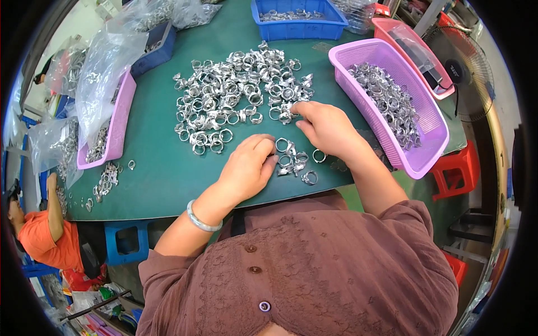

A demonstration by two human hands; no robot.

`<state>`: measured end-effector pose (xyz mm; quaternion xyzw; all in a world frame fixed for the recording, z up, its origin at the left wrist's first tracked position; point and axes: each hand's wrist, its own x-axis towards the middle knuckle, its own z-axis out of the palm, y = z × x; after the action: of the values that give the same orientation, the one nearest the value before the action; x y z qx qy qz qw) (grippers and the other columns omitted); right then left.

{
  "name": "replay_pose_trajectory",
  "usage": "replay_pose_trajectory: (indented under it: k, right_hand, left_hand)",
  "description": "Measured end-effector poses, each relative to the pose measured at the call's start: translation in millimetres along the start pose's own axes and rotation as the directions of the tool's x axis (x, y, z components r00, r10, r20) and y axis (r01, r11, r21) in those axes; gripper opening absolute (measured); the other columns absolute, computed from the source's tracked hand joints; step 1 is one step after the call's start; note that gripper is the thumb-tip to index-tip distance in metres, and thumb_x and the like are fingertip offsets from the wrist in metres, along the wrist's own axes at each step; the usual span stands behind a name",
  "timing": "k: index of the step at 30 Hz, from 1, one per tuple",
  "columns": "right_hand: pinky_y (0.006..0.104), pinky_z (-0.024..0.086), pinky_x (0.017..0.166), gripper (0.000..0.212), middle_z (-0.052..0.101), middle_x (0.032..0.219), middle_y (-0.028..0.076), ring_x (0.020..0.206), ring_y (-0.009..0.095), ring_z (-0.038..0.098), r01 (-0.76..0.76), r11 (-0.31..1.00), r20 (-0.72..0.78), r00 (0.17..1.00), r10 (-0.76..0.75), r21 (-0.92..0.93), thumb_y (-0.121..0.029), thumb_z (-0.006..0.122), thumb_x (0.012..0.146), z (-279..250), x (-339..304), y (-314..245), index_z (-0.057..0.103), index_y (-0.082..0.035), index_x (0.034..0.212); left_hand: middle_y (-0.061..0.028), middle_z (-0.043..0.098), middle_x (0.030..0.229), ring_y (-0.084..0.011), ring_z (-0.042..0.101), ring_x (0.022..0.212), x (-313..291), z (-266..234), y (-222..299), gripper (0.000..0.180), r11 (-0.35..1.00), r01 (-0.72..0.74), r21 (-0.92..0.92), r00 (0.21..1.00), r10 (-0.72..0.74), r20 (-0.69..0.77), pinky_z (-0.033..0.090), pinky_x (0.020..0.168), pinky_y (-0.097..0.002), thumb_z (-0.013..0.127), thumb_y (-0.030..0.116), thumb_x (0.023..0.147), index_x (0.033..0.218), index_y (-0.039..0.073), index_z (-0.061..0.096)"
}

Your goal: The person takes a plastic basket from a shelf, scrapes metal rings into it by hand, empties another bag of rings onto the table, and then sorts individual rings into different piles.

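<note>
Many silver metal rings (227, 84), each with a raised lump on its band, lie heaped on the green table (151, 129). At the near right edge of this heap, my right hand (328, 126) touches the rings with its fingertips, thumb and index finger apart. My left hand (249, 168) rests closer to me, palm down, with its fingers curled in toward the thumb. Whatever those fingers may hold is hidden. Just right of it lies a small group of loose rings (288, 159), with single ones near the table's front edge.
A purple basket (431, 140) full of rings stands at right, a red tray (412, 53) behind it. At left are another purple basket (124, 112) and plastic bags (103, 73). A blue bin (300, 29) sits at the back. A person in orange (50, 238) works at far left.
</note>
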<state>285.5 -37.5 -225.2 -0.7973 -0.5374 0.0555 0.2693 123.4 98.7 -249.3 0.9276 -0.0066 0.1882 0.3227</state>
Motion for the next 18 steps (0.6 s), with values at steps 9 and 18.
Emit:
replay_pose_trajectory:
  k: [9,18]
  right_hand:
    - [0.0410,0.048,0.075,0.025,0.063,0.091,0.014,0.086,0.033,0.061,0.081,0.996,0.041,0.996,-0.082,0.046,-0.010,0.057,0.081,2.6,-4.0,6.1,0.063,-0.010,0.105]
    - [0.0368,0.046,0.066,0.026,0.057,0.078,0.011,0.073,0.029,0.058,-0.008,0.977,-0.030,0.999,0.015,0.215,0.000,0.065,0.074,6.0,-6.1,10.1,0.057,-0.002,0.098]
  left_hand:
    - [-0.0182,0.056,0.104,-0.0350,0.058,0.090,13.2,2.2,-7.8,0.029,0.998,0.059,0.033,0.995,-0.057,-0.080,0.048,0.076,-0.0405,0.057,0.005,0.084,0.112,0.001,0.050]
    - [-0.0114,0.053,0.098,-0.0302,0.057,0.089,60.8,3.0,-10.2,0.031,0.866,0.121,0.486,0.992,-0.117,-0.039,0.049,0.074,-0.0396,0.066,0.012,0.078,0.108,0.006,0.060]
